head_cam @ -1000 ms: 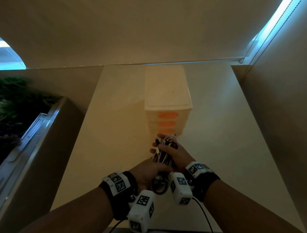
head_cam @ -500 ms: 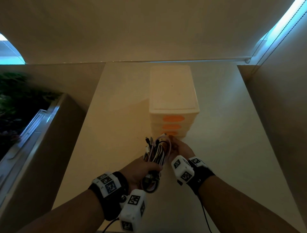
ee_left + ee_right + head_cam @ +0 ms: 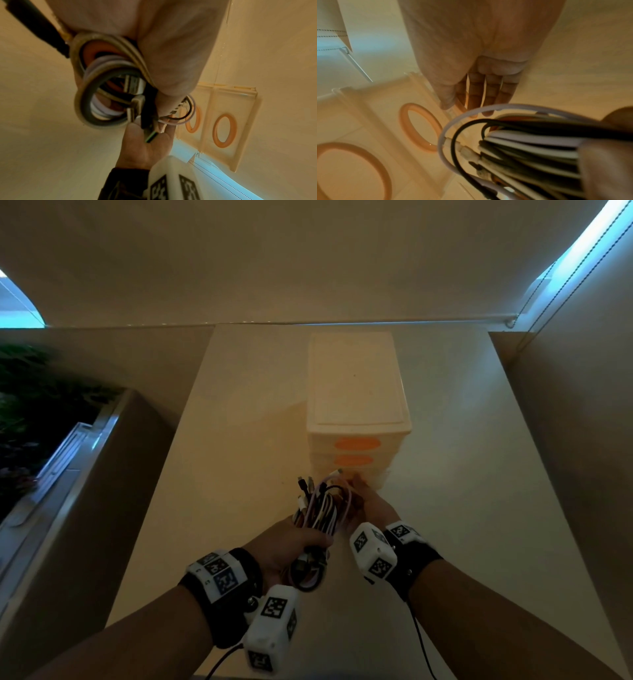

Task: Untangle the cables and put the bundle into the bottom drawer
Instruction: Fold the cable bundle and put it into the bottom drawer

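My left hand grips a coiled bundle of black, white and lilac cables, plugs sticking up, just in front of the cream drawer unit. The left wrist view shows the bundle's loops hanging below that fist. My right hand reaches past the bundle to the bottom drawer. Its straight fingers point at that drawer's orange ring handle, which they mostly hide, and hold nothing. The two upper handles show, and all drawers look closed.
The unit stands on a pale table that runs back to the wall. A ledge with dark plants lies to the left. A wall stands on the right, with blind cords at its far end.
My right hand has let go of the bundle and moved forward to the bottom drawer's front. The left hand keeps the bundle alone and has shifted slightly left.
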The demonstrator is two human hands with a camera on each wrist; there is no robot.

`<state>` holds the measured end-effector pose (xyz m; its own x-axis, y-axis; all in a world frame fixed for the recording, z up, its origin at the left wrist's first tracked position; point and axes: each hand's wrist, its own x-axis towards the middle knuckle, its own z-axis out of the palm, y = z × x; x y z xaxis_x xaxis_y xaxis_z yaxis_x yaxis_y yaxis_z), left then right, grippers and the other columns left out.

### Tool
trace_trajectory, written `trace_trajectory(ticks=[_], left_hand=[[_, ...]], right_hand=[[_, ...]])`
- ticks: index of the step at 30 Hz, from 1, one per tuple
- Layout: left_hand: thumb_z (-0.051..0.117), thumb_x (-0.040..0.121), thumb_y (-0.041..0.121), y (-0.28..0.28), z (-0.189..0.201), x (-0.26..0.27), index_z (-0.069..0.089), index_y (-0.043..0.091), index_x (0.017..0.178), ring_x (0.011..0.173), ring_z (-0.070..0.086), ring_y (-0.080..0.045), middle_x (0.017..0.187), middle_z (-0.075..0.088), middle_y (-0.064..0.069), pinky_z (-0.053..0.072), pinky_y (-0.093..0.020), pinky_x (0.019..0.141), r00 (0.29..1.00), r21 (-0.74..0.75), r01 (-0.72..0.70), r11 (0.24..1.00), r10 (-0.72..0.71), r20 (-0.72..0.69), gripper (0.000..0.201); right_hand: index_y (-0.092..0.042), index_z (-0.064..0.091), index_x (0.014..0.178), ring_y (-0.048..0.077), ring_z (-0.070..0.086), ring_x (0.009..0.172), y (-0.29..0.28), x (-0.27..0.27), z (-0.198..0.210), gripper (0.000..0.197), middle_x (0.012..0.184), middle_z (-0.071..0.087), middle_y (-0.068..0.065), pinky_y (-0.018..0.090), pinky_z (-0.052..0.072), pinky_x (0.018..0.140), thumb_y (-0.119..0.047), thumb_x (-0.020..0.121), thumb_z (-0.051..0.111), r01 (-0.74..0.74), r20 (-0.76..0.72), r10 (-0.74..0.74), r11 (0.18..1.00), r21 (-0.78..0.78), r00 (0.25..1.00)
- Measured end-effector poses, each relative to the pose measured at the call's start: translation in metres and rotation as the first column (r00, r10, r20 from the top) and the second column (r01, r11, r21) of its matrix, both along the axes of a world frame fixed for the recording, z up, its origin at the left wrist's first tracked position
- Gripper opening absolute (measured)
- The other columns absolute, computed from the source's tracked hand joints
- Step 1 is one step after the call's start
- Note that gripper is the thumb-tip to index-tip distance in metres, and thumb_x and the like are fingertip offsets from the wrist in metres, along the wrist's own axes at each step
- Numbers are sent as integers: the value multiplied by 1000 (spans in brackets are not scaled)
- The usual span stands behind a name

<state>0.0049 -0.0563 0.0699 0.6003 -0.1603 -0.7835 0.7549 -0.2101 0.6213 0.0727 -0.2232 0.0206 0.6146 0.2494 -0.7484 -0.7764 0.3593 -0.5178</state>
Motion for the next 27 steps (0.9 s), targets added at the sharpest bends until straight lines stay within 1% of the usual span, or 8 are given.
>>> trace_trajectory(ticks=[1,4,8,11,14,16,23,27], left_hand=[[69,96,22,-1,3,0,72,10,86,57,66,-15,71,71,-3,54,-26,57,1000,10,15,1000,-15,6,15],[68,96,23,-4,8,0,71,12,88,60,66,-14,75,71,-3,54,-26,58,999,0,30,1000,-30,13,14],[71,94,24,-7,15,-1,74,13,90,72,66,-23,78,72,-4,55,-38,74,999,-39,31,999,-32,-7,12],[70,94,28,-5,20,0,74,13,88,72,66,-21,79,72,-3,55,-38,77,997,1,76,997,-76,12,16],[70,94,27,-3,20,0,73,15,95,79,67,-25,83,73,-3,55,-39,77,998,5,61,998,-61,2,13],[71,94,24,-3,20,-2,73,15,100,82,67,-27,82,73,-3,53,-40,78,1000,-22,24,999,-24,-15,12],[76,88,31,2,15,-7,76,12,100,87,67,-30,88,75,-7,54,-53,95,998,-11,58,998,-58,-27,22],[71,93,26,2,16,-10,74,15,89,79,65,-25,75,73,0,52,-44,86,998,-5,52,999,-52,-35,13]], right_hand=[[-11,77,63,15,66,49,-1,-4,0,66,56,68,5,23,53,48,-43,103,35,16,-2,-16,1000,2,1000],[-2,74,101,25,70,68,-3,-16,-9,49,81,73,14,32,54,59,-48,95,57,35,1,-35,995,-98,999],[7,65,112,28,66,68,-8,-30,-3,41,87,67,19,32,53,56,-28,91,66,31,-53,-40,986,-165,998],[4,66,105,23,69,56,-13,-31,1,34,77,70,15,25,51,45,-28,98,59,-4,-53,-5,987,-159,999],[-1,68,106,29,69,80,-11,-38,2,33,84,73,14,36,56,67,-31,93,66,48,-109,-63,989,-143,992],[-7,68,98,26,67,80,-12,-48,1,26,75,71,7,37,54,73,-32,93,66,77,-143,-91,992,-104,986],[-10,66,97,22,63,70,-16,-74,-4,24,68,70,2,33,51,65,-34,95,63,66,-201,-83,994,-90,976],[-11,67,92,21,64,65,-19,-85,0,22,67,70,3,33,51,64,-33,95,64,72,-220,-93,992,-102,971]])
